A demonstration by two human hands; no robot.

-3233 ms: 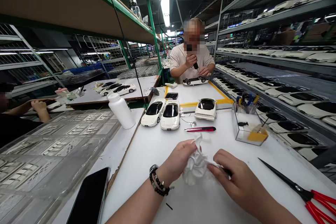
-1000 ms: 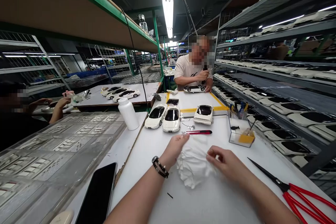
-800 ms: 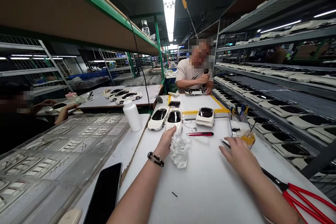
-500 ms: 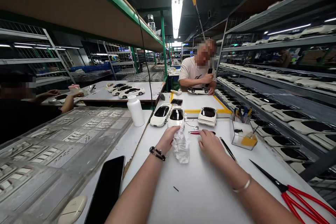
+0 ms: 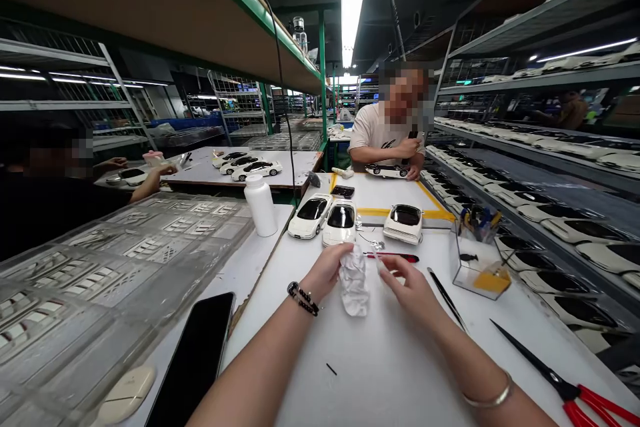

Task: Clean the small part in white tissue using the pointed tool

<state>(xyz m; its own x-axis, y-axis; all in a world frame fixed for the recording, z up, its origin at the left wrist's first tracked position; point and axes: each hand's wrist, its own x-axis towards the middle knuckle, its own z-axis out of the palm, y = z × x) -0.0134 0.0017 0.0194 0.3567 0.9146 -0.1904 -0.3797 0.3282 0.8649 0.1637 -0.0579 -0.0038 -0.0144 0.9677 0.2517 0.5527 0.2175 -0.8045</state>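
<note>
Crumpled white tissue [image 5: 354,287] hangs from my left hand [image 5: 324,273], its thumb and fingers closed on the upper edge. My right hand [image 5: 407,287] is just right of the tissue, thumb and forefinger pinched on a small pale, see-through piece [image 5: 377,259] whose kind I cannot make out. Behind those fingertips a red, thin tool [image 5: 400,257] lies on the white tabletop. Three white model cars stand beyond my hands: one at the left [image 5: 310,216], one in the middle [image 5: 340,223] and one at the right [image 5: 403,223].
Black tweezers [image 5: 447,299], red-handled scissors [image 5: 560,380] and a clear tool box [image 5: 479,267] lie to the right. A white bottle [image 5: 261,207], a phone [image 5: 193,360] and plastic trays [image 5: 165,280] are at the left. A co-worker [image 5: 387,133] holds a model car opposite.
My right hand has come up off the red tool, and its fingertips now pinch a small pale piece. The left hand keeps the tissue. The whole view has shifted slightly.
</note>
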